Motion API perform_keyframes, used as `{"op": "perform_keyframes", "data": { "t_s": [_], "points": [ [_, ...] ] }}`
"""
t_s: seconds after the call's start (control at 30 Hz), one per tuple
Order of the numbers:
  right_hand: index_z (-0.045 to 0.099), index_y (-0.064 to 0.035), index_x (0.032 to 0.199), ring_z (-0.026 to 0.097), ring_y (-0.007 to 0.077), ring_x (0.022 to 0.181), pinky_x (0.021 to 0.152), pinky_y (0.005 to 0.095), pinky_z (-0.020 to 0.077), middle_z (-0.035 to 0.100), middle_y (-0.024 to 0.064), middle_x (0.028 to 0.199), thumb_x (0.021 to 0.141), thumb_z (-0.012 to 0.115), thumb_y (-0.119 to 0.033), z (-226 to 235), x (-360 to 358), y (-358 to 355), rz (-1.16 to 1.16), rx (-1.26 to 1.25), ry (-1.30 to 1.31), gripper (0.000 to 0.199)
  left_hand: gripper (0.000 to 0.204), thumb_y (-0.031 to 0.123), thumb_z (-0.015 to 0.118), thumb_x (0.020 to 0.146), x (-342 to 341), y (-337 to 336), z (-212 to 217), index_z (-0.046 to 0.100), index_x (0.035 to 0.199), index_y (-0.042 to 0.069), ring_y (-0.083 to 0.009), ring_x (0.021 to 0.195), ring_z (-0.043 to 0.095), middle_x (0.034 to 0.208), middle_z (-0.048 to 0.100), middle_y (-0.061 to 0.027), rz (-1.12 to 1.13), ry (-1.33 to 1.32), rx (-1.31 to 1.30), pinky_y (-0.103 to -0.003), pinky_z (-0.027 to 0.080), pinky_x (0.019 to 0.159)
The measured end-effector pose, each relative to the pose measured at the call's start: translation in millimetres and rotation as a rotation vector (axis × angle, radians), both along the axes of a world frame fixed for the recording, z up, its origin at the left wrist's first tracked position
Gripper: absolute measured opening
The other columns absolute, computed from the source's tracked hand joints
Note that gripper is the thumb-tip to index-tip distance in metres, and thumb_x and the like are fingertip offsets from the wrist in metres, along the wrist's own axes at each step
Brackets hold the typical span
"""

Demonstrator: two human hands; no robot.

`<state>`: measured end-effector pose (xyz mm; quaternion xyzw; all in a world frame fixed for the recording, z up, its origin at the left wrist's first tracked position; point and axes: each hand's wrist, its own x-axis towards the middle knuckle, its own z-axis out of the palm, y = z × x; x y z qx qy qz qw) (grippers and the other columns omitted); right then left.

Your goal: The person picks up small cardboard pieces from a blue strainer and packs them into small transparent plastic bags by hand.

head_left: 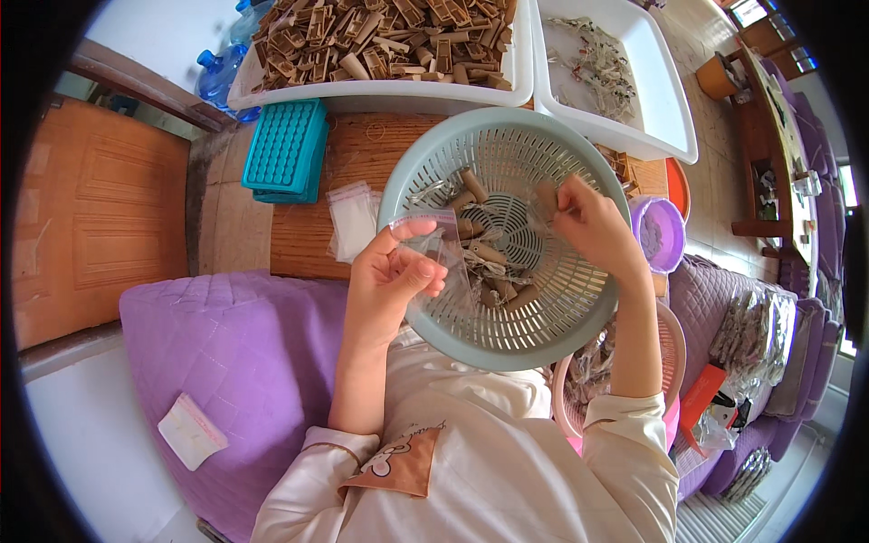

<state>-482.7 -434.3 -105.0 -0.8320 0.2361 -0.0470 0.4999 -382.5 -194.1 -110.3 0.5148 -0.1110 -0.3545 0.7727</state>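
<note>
A grey-green plastic colander (412, 163) sits in front of me, with several brown cylindrical pieces (489, 253) and small clear bags loose inside it. Over its left side my left hand (398, 271) pinches a clear zip bag (460, 267) with a pinkish strip along its top. Above the colander's right side, my right hand (593, 222) is closed, its fingertips on a small brown cylindrical piece (546, 194) that looks blurred. Part of that piece is hidden by the fingers.
Beyond the colander stand a white tub (518, 77) heaped with brown plastic pieces and another white tub (665, 109) with small wired parts. A stack of teal trays (285, 149) and flat clear bags (353, 217) lie left. A purple bucket (659, 233) and pink basket (672, 353) stand right.
</note>
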Motion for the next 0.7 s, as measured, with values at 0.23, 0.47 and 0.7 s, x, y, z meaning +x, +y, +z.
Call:
{"op": "perform_keyframes", "data": {
  "t_s": [0.23, 0.47, 0.7],
  "points": [
    [0.060, -0.0059, 0.089, 0.059, 0.0324, 0.071, 0.068, 0.0393, 0.0463, 0.060, 0.0173, 0.074, 0.074, 0.057, -0.023, 6.4, 39.8, 5.2, 0.356, -0.643, 0.434, 0.023, 0.046, 0.021, 0.068, 0.074, 1.7, 4.6, -5.3, 0.049, 0.109, -0.002, -0.0095, 0.056, 0.055, 0.067, 0.061, -0.0058, -0.027, 0.000, 0.000, -0.021, 0.044, 0.054],
    [0.059, -0.0026, 0.088, 0.060, 0.0351, 0.076, 0.070, 0.0417, 0.0481, 0.061, 0.0198, 0.078, 0.074, 0.059, -0.027, -53.4, 91.7, 29.1, 0.338, -0.531, 0.367, 0.028, 0.047, 0.021, 0.067, 0.075, -0.3, 4.9, -8.0, 0.047, 0.112, 0.000, -0.0085, 0.056, 0.056, 0.068, 0.062, -0.0055, -0.008, 0.116, -0.111, -0.020, 0.045, 0.053],
    [0.051, -0.0029, 0.100, 0.060, 0.0228, 0.083, 0.070, 0.0321, 0.0495, 0.060, 0.0150, 0.091, 0.082, 0.050, -0.018, 5.5, 67.3, 33.9, 0.170, 0.284, -0.069, 0.024, 0.068, 0.031, 0.067, 0.073, -4.6, 2.9, 2.3, 0.033, 0.124, 0.001, -0.0061, 0.050, 0.049, 0.059, 0.055, 0.0017, 0.027, 0.237, -0.155, -0.017, 0.037, 0.046]
  ]
}}
